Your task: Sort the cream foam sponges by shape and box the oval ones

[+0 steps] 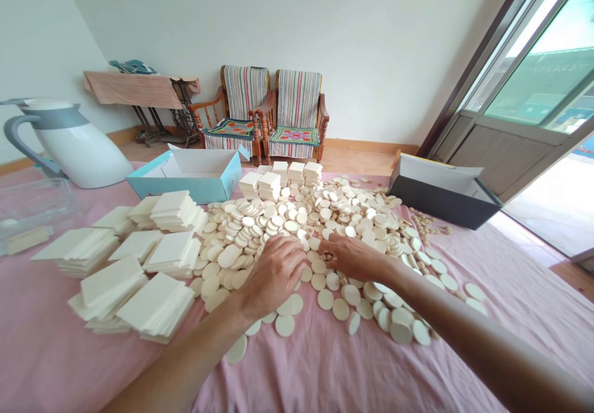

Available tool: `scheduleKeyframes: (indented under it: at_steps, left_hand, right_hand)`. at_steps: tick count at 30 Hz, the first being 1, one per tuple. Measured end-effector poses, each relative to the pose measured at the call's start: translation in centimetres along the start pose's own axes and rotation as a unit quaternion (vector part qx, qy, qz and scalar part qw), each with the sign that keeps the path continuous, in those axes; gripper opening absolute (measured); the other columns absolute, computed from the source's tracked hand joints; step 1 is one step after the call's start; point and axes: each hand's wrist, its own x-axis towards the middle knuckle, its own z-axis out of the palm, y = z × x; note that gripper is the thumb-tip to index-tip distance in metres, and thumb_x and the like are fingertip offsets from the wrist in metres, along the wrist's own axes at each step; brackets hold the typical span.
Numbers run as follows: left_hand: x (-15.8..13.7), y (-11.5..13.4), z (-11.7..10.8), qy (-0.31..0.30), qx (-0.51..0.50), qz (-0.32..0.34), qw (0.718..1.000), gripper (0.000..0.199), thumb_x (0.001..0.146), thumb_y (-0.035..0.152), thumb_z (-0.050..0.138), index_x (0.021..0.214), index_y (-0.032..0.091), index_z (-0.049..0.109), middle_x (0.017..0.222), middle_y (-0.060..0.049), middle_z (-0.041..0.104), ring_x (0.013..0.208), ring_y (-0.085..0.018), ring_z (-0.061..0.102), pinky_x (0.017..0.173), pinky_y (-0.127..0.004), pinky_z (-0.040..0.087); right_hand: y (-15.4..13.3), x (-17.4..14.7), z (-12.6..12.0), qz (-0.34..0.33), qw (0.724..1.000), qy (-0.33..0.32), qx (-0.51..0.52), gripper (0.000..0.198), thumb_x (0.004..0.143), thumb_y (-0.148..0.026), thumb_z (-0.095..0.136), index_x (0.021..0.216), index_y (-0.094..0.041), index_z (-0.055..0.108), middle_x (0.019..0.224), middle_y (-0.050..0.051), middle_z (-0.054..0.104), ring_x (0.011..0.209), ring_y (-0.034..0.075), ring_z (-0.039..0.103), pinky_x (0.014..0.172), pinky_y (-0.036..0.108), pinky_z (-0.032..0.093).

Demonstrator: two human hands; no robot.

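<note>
A broad heap of pale round wooden discs spreads over the pink cloth in front of me. My left hand lies palm down on the near part of the heap, its fingers bent but apart over the discs; no held piece shows. Just to its right, my right hand rests among the discs with its fingers curled in. Whatever those fingertips grip, if anything, is hidden. Loose discs lie on the cloth below both hands. Stacks of pale square tiles stand left of the heap.
Behind the heap are smaller square stacks and an open light-blue box. A black box stands at the right, near small round pieces. A white jug and a clear plastic container are at the left.
</note>
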Motion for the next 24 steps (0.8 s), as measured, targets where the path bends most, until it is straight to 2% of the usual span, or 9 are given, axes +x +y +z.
scheduleKeyframes:
  at_steps: [3,6,8,10,14,19,21,24]
  left_hand:
    - [0.3,1.6,-0.2,-0.053,-0.048,0.048,0.996,0.017,0.093,0.022,0.047,0.091,0.019,0.063,0.098,-0.005,0.064,0.099,-0.019,0.055,0.098,-0.039,0.038]
    - [0.3,3.7,-0.3,-0.132,-0.072,0.126,0.981,0.016,0.091,0.031,0.052,0.099,0.020,0.062,0.103,-0.006,0.062,0.100,-0.020,0.055,0.094,-0.036,0.041]
    - [0.1,4.9,0.0,-0.174,-0.064,0.179,0.966,0.018,0.091,0.033,0.052,0.100,0.020,0.060,0.105,-0.006,0.061,0.100,-0.021,0.054,0.090,-0.034,0.042]
    - [-0.1,5.7,0.6,-0.191,-0.036,0.198,0.961,0.015,0.093,0.029,0.048,0.098,0.020,0.059,0.105,-0.006,0.061,0.097,-0.020,0.055,0.087,-0.034,0.043]
    - [-0.4,6.3,1.6,-0.189,0.014,0.176,0.966,0.015,0.095,0.019,0.042,0.091,0.018,0.057,0.107,-0.006,0.058,0.096,-0.019,0.054,0.083,-0.033,0.043]
    - [-0.2,5.8,1.6,-0.188,-0.010,0.144,0.972,0.015,0.094,0.016,0.041,0.088,0.017,0.055,0.095,-0.004,0.059,0.090,-0.017,0.054,0.079,-0.030,0.044]
    - [0.0,4.9,1.1,-0.169,-0.021,0.098,0.981,0.013,0.093,0.015,0.044,0.085,0.017,0.054,0.087,-0.003,0.058,0.084,-0.016,0.054,0.076,-0.028,0.045]
    - [0.3,2.8,0.1,-0.093,0.012,-0.013,0.996,0.011,0.091,0.015,0.046,0.085,0.017,0.055,0.084,-0.003,0.058,0.081,-0.017,0.054,0.075,-0.030,0.045]
  right_hand:
    - [-0.6,0.3,0.0,0.000,0.999,0.003,-0.041,0.014,0.087,-0.023,0.051,0.099,-0.019,0.058,0.093,0.007,0.059,0.079,0.017,0.059,0.063,0.025,0.035]
    - [-0.9,0.5,0.0,0.005,0.998,0.000,-0.057,0.014,0.090,-0.022,0.047,0.095,-0.018,0.059,0.092,0.008,0.060,0.079,0.018,0.060,0.064,0.026,0.037]
    - [-0.8,0.7,0.1,0.019,0.999,-0.003,-0.045,0.016,0.090,-0.020,0.045,0.096,-0.018,0.059,0.092,0.009,0.060,0.081,0.018,0.061,0.066,0.025,0.038]
    - [-0.7,0.8,0.2,0.031,0.999,-0.012,-0.033,0.018,0.088,-0.016,0.045,0.098,-0.018,0.060,0.094,0.009,0.060,0.085,0.018,0.061,0.068,0.025,0.039]
    - [-0.4,1.0,0.5,0.027,0.997,-0.029,-0.060,0.026,0.087,-0.007,0.041,0.101,-0.016,0.059,0.095,0.010,0.060,0.080,0.017,0.062,0.065,0.024,0.040]
    - [-0.2,1.3,0.8,0.029,0.997,-0.023,-0.072,0.023,0.084,-0.007,0.043,0.100,-0.014,0.058,0.094,0.012,0.062,0.079,0.018,0.061,0.065,0.025,0.039]
    - [0.1,1.3,0.8,0.035,0.998,-0.014,-0.049,0.020,0.083,-0.010,0.046,0.098,-0.014,0.058,0.092,0.011,0.063,0.081,0.019,0.060,0.066,0.025,0.038]
    - [0.6,1.3,0.8,0.027,1.000,0.012,-0.004,0.018,0.079,-0.011,0.051,0.097,-0.014,0.056,0.088,0.008,0.063,0.080,0.017,0.058,0.066,0.023,0.037]
